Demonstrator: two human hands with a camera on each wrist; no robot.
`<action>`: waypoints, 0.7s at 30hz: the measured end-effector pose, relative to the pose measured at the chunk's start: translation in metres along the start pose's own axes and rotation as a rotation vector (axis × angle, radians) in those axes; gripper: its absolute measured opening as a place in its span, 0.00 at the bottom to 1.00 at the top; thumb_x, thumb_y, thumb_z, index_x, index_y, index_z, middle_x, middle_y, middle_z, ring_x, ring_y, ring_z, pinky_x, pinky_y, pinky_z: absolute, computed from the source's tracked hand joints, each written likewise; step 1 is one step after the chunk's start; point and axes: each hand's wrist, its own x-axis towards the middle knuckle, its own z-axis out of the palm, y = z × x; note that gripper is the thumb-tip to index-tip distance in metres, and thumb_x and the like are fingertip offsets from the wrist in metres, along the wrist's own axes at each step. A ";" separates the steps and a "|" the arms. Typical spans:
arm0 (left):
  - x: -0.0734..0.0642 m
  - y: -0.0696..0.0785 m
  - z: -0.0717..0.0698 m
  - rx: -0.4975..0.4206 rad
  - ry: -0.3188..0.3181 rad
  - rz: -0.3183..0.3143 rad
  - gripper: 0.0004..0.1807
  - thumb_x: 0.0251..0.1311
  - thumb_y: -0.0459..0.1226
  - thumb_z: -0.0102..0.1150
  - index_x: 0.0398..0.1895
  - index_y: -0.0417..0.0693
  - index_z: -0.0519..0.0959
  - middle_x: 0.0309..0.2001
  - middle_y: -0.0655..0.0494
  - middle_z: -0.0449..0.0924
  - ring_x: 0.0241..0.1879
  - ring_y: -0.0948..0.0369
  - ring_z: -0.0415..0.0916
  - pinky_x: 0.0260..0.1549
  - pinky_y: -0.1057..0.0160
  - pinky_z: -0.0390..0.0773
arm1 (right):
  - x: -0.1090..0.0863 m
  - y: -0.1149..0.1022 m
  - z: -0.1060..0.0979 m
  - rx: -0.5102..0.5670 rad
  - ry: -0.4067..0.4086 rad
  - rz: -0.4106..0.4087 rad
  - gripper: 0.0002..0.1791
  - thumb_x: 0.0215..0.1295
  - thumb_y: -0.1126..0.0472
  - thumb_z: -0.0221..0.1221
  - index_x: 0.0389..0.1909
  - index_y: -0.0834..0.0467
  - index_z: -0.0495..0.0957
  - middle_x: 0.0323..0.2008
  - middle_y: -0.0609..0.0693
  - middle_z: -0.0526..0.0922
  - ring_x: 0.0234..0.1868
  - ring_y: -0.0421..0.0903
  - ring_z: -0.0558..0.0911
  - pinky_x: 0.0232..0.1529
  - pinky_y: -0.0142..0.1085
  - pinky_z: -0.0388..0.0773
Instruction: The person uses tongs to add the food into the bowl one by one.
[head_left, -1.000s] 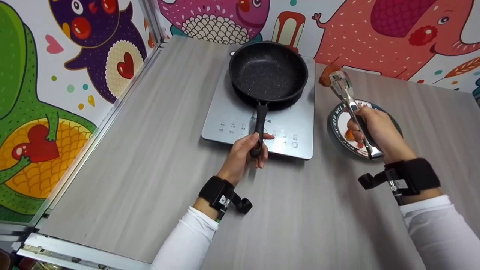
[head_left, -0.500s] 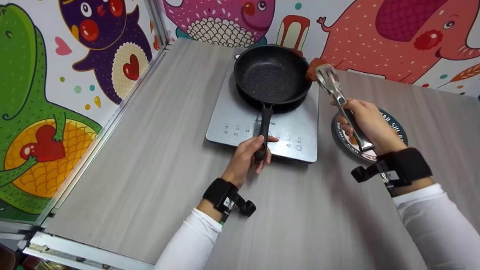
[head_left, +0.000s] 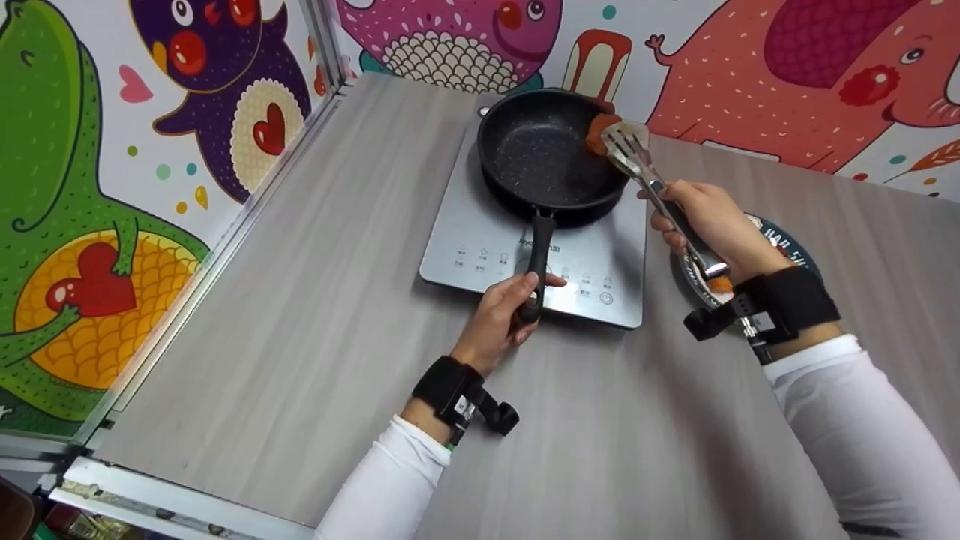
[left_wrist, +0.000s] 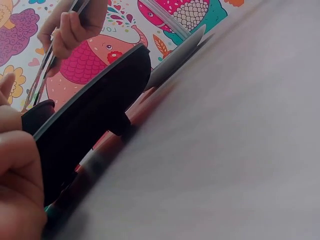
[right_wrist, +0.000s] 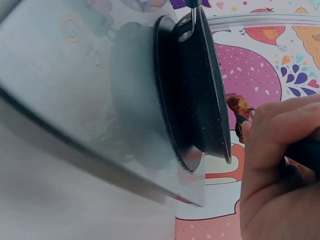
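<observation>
A black frying pan [head_left: 536, 161] with a speckled inside is at the induction cooktop [head_left: 469, 259]. My left hand [head_left: 495, 311] grips its black handle [head_left: 540, 244] near the end. In my right hand [head_left: 709, 221] are metal tongs [head_left: 636, 166], reaching toward the pan's right rim. The tongs' ends hold an orange-brown piece of food [head_left: 598, 135] at that rim; the right wrist view shows this browned food [right_wrist: 239, 107] just past the pan's edge. A dark-rimmed plate [head_left: 799, 244] lies under my right wrist, partly hidden, with another orange piece [head_left: 720, 284] on it.
A grey wood-grain table [head_left: 300, 337] carries everything. Behind the cooktop stands a wall [head_left: 720, 97] with painted cartoon animals, and a second painted panel [head_left: 172, 150] stands at the left. A metal frame edge [head_left: 180, 506] runs along the front left.
My right hand has moved left and away from me, carrying the tongs and food from beside the cooktop to the pan's right rim. More of the plate's right part shows. My left hand keeps its grip.
</observation>
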 end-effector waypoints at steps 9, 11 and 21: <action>0.001 -0.001 0.001 -0.012 -0.011 0.012 0.26 0.61 0.54 0.45 0.48 0.42 0.75 0.11 0.59 0.57 0.08 0.65 0.53 0.05 0.67 0.50 | 0.021 -0.016 0.021 -0.073 -0.010 0.029 0.20 0.67 0.60 0.42 0.53 0.69 0.63 0.20 0.49 0.70 0.13 0.38 0.68 0.14 0.27 0.68; 0.001 -0.001 0.001 -0.014 -0.011 0.010 0.26 0.61 0.54 0.45 0.48 0.42 0.75 0.10 0.59 0.57 0.08 0.65 0.53 0.05 0.67 0.50 | 0.027 -0.020 0.028 -0.088 -0.009 0.044 0.19 0.66 0.59 0.43 0.51 0.69 0.64 0.20 0.49 0.70 0.13 0.38 0.68 0.14 0.27 0.68; 0.000 0.002 0.003 0.014 0.017 -0.001 0.22 0.63 0.52 0.43 0.46 0.46 0.77 0.12 0.59 0.56 0.08 0.64 0.51 0.03 0.66 0.48 | 0.057 -0.028 0.053 -0.147 -0.029 0.108 0.12 0.65 0.59 0.42 0.36 0.67 0.65 0.16 0.48 0.70 0.11 0.38 0.68 0.13 0.27 0.67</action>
